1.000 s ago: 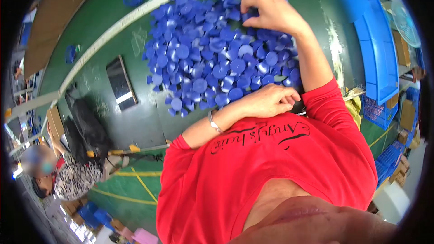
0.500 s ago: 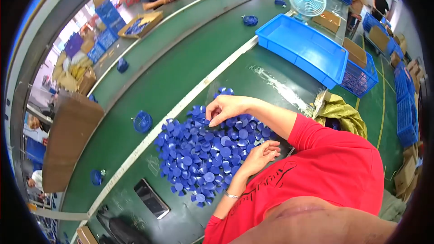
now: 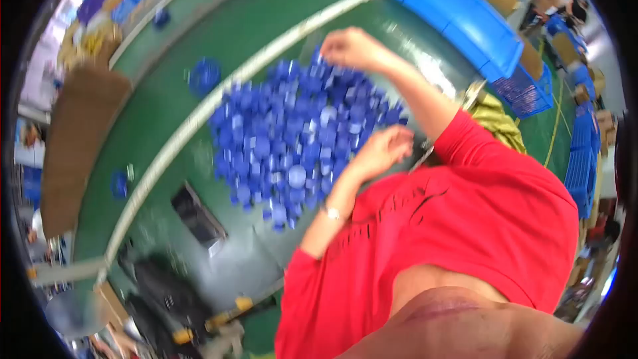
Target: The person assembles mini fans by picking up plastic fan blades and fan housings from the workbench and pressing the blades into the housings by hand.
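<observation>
My right hand (image 3: 349, 48) is at the far edge of a heap of blue plastic pieces (image 3: 286, 139), many with round flat tops. Its fingers curl inward and are smeared by motion; whatever they hold cannot be made out. Close to the heap's right edge, my left hand (image 3: 385, 151) has its fingers bent in towards the palm, and anything inside is hidden. A bracelet is on the left wrist.
A dark phone (image 3: 198, 216) lies left of the heap. Beyond the white rail (image 3: 193, 119) are blue baskets (image 3: 203, 76) on the green surface. At the back right stands a blue tray (image 3: 458, 20), beside yellow-green cloth (image 3: 495, 119). Black bag-like items (image 3: 163, 286) lie at lower left.
The view has tilted down, so the heap appears higher and is blurred. My right hand has moved off the heap's upper middle to its far edge. My left hand stays near the right edge.
</observation>
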A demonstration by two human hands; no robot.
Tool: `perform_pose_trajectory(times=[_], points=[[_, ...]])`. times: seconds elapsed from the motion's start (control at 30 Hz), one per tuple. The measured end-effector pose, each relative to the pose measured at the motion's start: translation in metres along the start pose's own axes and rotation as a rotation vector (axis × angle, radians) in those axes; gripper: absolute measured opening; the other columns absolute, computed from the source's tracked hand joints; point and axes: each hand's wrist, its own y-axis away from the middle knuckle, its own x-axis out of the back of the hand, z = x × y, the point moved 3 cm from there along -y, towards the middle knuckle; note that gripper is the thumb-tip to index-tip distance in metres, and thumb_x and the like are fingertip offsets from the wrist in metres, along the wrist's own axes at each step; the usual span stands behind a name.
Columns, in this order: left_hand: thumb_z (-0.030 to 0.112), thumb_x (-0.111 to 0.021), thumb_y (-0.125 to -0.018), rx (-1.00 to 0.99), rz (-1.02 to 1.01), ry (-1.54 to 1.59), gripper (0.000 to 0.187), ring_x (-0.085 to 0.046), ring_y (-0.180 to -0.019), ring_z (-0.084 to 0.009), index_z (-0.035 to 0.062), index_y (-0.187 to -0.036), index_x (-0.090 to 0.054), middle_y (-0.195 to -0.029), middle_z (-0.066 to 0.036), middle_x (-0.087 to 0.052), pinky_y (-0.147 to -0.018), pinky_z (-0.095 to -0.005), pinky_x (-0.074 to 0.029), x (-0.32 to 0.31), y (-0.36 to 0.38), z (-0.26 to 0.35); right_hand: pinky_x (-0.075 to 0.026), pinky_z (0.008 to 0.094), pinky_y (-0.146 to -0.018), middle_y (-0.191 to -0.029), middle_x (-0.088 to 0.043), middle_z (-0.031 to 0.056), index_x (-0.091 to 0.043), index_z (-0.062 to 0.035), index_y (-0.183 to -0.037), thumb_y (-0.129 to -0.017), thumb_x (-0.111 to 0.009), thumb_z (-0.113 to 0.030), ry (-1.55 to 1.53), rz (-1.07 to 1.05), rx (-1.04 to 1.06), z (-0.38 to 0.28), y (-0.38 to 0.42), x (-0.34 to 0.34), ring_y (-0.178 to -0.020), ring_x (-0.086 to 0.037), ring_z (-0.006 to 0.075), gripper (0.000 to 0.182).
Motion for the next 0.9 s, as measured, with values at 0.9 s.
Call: perform_pose_trajectory(times=[0.9], points=[[0.012,-0.062,-0.081,-0.079,0.085,-0.294,0.028,-0.067,-0.082,-0.0232,-0.0026,-0.104,-0.061,-0.093,-0.017,-0.068,-0.074,-0.0352,-0.053,0.007,0.0,0.006,-0.041,0.0274,-0.053,-0.07,-0.056,0.0049,-0.066,-0.0021,-0.083,-0.079,-0.068,-0.013,-0.813,-0.326,-0.379,-0.027,-0.042,-0.069,-0.058,-0.05,0.0145,0.012]])
